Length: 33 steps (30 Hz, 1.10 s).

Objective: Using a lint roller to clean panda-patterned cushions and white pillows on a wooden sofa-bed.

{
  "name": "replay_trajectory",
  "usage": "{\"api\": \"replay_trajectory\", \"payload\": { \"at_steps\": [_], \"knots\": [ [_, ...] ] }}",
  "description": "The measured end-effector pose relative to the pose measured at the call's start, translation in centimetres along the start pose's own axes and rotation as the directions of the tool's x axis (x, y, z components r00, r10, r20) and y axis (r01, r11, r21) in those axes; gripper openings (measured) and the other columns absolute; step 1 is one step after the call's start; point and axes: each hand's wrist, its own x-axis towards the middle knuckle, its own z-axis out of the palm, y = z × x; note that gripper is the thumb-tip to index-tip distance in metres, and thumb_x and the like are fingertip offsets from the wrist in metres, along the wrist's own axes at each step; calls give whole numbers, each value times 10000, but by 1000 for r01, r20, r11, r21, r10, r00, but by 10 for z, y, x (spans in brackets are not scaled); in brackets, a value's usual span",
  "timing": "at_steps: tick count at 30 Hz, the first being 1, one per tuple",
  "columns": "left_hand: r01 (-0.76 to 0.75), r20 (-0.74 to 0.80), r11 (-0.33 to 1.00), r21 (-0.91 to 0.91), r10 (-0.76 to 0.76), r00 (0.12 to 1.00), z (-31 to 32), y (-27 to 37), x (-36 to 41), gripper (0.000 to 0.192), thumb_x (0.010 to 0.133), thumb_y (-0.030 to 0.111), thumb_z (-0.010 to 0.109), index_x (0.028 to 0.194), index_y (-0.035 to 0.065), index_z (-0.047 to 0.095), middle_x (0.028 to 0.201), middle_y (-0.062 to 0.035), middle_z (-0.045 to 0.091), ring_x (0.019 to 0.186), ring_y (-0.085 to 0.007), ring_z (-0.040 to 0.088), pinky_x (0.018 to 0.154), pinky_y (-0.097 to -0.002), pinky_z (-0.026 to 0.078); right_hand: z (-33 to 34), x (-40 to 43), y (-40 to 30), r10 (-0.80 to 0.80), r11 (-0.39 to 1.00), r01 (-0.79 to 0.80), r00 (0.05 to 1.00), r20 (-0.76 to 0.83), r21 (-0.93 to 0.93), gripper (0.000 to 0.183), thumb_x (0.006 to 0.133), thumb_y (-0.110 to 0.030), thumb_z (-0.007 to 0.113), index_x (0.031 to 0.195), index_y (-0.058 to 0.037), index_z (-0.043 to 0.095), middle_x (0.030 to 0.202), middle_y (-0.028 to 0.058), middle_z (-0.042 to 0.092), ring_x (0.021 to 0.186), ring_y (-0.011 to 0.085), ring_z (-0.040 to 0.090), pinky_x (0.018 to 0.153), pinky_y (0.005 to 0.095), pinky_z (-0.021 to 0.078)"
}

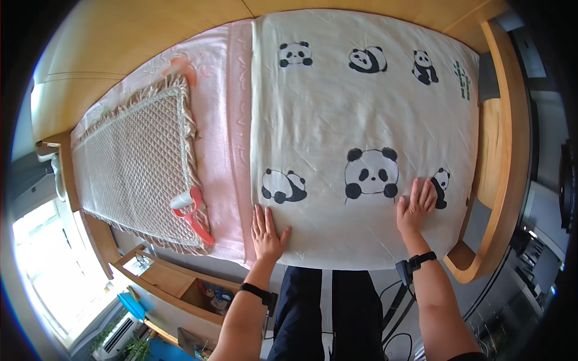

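Note:
Before me lies a cream quilt (325,117) printed with black-and-white pandas, spread over one end of a bed. My left hand (267,237) rests flat on the quilt's left border near the front, thumb spread away from the fingers. Palm down, my right hand (415,207) touches the quilt beside a small panda print at the right front. Neither hand grips anything. Left of the quilt is a pink bed cover (216,135). A beige quilted mat (131,149) with a ruffled edge lies on it, and a lint roller (194,216) with a red handle sits at the mat's near right corner.
A wooden bed frame (512,149) rises at the right end, and wooden panelling (135,36) runs along the far side. A wooden cabinet (171,280) with an open compartment stands front left. Cables (397,336) trail on the floor beside my legs. A bright window (45,261) is at left.

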Motion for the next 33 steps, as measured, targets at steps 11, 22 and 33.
{"api": "replay_trajectory", "payload": {
  "at_steps": [11,22,33],
  "knots": [
    [34,-136,999,9,-33,990,15,-13,-12,692,703,342,491,1308,36,349,1366,-213,320,1254,-334,323,1006,-477,212,-19,42,-141,-460,872,442,887,42,210,573,787,-255,562,1308,-100,382,1396,133,295,1277,342,277,1002,560,182],
    [75,-48,983,-170,-85,995,0,-21,-12,619,737,337,556,1267,58,403,1340,-171,356,1259,-308,311,997,-462,257,2,34,-349,-720,567,577,693,14,587,718,771,-305,588,1362,-63,260,1396,182,270,1294,313,257,1039,489,181],
    [544,-227,680,-491,-703,674,-65,-167,3,364,777,162,621,1033,-35,454,942,-147,495,876,-287,481,769,-406,397,-43,-62,-348,-743,449,305,649,162,840,243,696,-29,588,937,-35,554,764,117,601,723,309,573,656,388,459]
  ]
}}
